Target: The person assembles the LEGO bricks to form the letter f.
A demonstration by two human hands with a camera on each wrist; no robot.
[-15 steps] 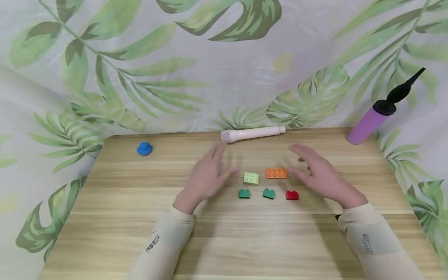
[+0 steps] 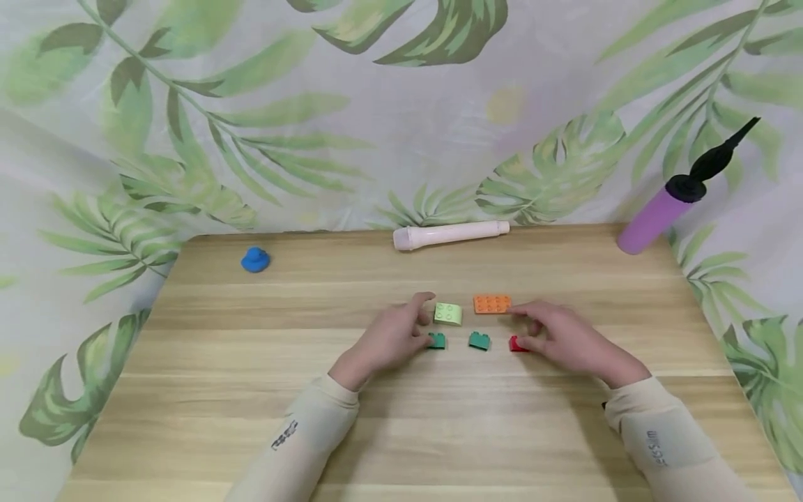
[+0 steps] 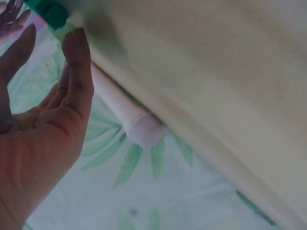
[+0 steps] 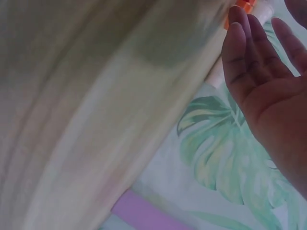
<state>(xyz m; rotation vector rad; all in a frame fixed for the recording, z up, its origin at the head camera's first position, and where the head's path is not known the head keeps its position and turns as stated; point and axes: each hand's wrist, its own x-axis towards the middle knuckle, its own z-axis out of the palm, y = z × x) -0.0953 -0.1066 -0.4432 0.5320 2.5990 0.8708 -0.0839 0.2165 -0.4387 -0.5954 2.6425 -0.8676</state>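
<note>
Several toy bricks lie mid-table: a light green brick (image 2: pixel 448 314), an orange plate (image 2: pixel 492 304), two dark green bricks (image 2: pixel 437 341) (image 2: pixel 479 340) and a red brick (image 2: pixel 514 344). My left hand (image 2: pixel 401 333) rests low at the left end of the group. Its thumb is beside the light green brick and its fingertips are at the left dark green brick. My right hand (image 2: pixel 552 336) lies at the right end and partly covers the red brick, below the orange plate. In the wrist views both palms (image 3: pixel 43 120) (image 4: pixel 268 91) show straight fingers that hold nothing.
The wooden table (image 2: pixel 401 432) carries a pale pink tube (image 2: pixel 452 234) at its back edge, a small blue duck (image 2: pixel 255 259) at the back left and a purple hand pump (image 2: pixel 652 217) leaning at the back right. A leaf-print cloth hangs behind.
Both hands have dropped toward the table and moved inward, from hovering spread either side of the bricks to resting against the two ends of the group.
</note>
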